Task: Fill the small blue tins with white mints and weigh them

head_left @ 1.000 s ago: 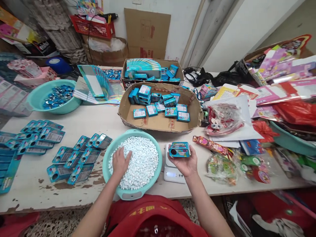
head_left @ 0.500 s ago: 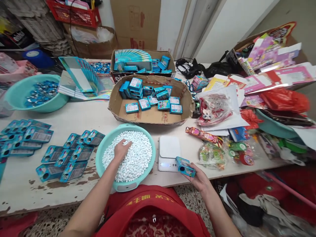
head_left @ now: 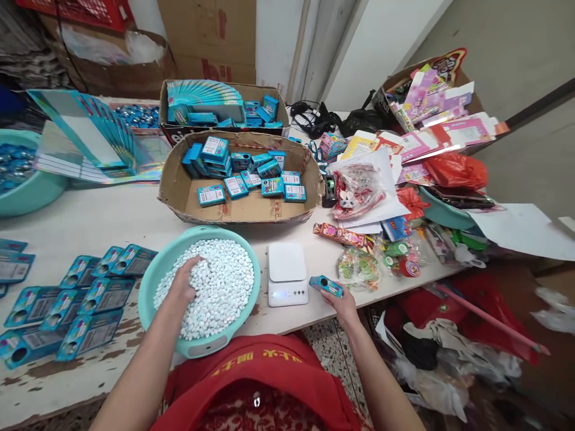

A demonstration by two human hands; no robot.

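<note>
My left hand reaches into a mint-green basin heaped with small white candies. Its thumb and index finger are apart, and the other fingertips are hidden. My right hand grips a small blue box by its lower side, just right of a white kitchen scale. A dark round hole shows on the box's upturned face. The scale's plate is bare and its display is lit. To the left of the basin, several similar blue boxes stand in rows with their round holes upward.
Behind the basin is a cut-down cardboard box holding several blue boxes. Another carton stands behind it. A second basin is at far left. Wrapped sweets, a plastic bag and packaging crowd the right side.
My view has turned to the right. My left hand has shifted toward the basin's left part, its thumb and index finger now wider apart. The box in my right hand has tilted, showing its hole.
</note>
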